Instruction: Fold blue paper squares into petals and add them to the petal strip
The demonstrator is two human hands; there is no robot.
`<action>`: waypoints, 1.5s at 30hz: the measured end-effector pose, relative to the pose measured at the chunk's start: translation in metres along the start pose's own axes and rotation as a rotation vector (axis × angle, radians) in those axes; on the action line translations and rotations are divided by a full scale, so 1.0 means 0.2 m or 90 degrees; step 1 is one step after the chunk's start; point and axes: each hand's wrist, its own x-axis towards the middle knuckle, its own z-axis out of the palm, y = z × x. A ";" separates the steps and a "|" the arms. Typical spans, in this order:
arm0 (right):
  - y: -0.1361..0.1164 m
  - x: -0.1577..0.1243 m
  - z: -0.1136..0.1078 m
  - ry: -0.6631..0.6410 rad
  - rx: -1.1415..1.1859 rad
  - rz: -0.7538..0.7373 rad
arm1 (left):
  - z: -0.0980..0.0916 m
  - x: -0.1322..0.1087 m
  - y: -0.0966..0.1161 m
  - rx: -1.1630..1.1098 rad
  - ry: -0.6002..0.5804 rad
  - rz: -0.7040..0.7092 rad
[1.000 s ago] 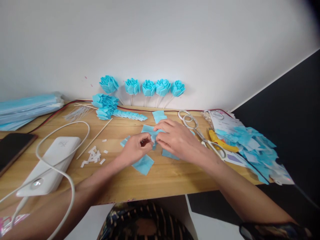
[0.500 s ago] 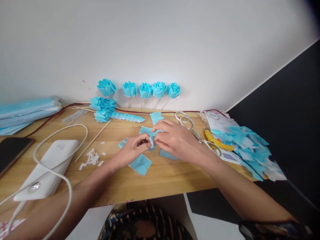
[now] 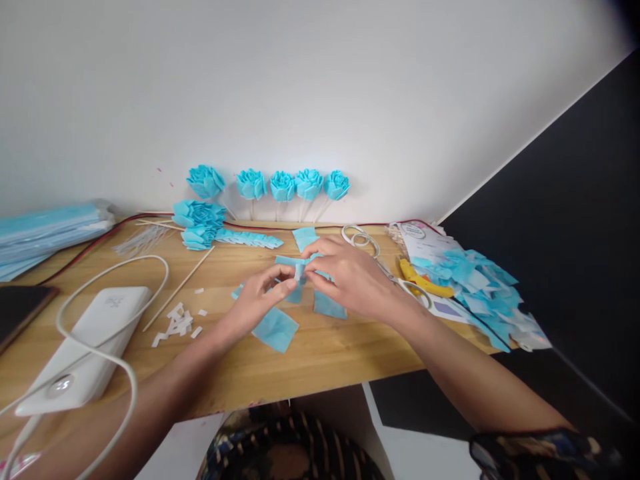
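My left hand [image 3: 261,295] and my right hand [image 3: 345,272] meet over the middle of the table. Between their fingertips is a small light-blue fabric piece [image 3: 299,272], pinched from both sides and partly covered by the fingers. Around and beneath the hands lie several blue fabric squares: one square [image 3: 277,329] below my left hand, another [image 3: 330,305] under my right palm, and a third [image 3: 305,237] just beyond the fingers. Finished blue fabric roses [image 3: 283,186] on thin sticks lean against the wall behind.
Scissors [image 3: 416,293] and a yellow-handled tool [image 3: 425,280] lie right, beside a heap of blue scraps [image 3: 480,287]. At left are a white power bank [image 3: 90,347] with a looped cable, a phone [image 3: 23,310], white bits [image 3: 177,323], a stick [image 3: 180,287] and stacked blue petals [image 3: 200,217].
The fabric piece now shows as a narrow pale strip between my fingertips, which have drawn slightly apart. The whole view has shifted a little. Both hands stay over the same spot.
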 end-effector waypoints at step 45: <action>-0.01 0.05 0.26 0.083 0.558 0.251 | 0.01 0.03 -0.08 -0.072 0.105 -0.032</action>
